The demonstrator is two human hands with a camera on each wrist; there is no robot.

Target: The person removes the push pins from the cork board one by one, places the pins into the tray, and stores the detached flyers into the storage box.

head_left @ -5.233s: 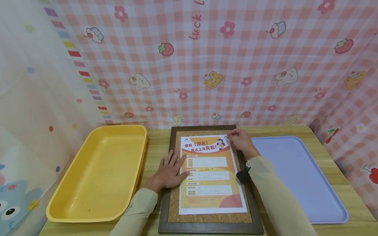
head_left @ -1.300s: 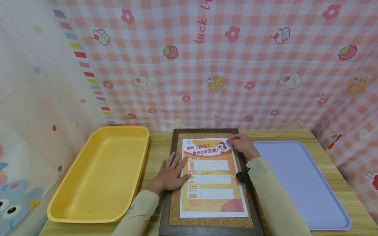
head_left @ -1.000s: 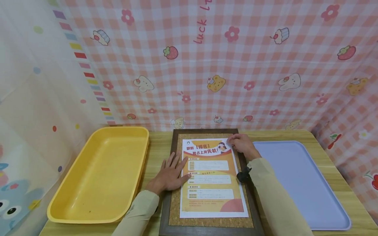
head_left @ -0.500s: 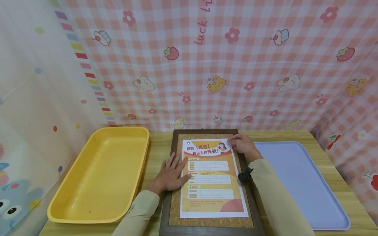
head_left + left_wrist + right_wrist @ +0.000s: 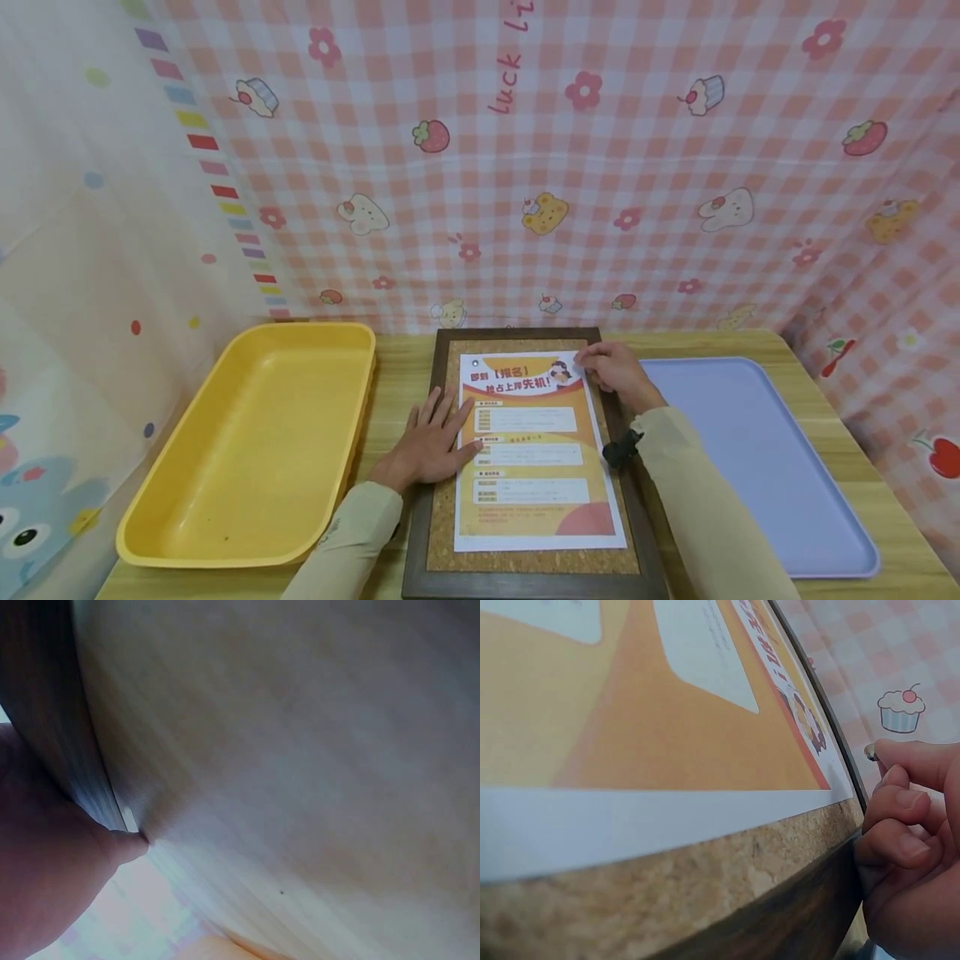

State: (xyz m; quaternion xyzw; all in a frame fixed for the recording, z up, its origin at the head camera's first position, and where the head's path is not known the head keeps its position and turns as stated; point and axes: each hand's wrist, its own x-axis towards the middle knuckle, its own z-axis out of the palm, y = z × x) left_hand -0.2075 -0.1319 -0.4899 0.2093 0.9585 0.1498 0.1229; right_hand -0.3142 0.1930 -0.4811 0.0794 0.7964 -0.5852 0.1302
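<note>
A printed orange-and-white poster lies on a cork board with a dark wooden frame. At the poster's top left corner sits a small silver thumbtack. My left hand rests with spread fingers across the left frame edge and the poster's left margin. At the top right corner my right hand has thumb and index finger together. In the right wrist view, those fingertips pinch a small shiny thumbtack, and the other fingers curl beneath. The left wrist view shows mostly the tabletop and part of the hand.
A deep yellow tray stands left of the board. On the right lies a shallow lavender tray, partly behind my right sleeve. The wooden table ends at a pink checked curtain.
About five seconds ago a silver tack showed at the top right corner beside my right fingertips; in the head view now the fingers cover it. The left hand has kept its place.
</note>
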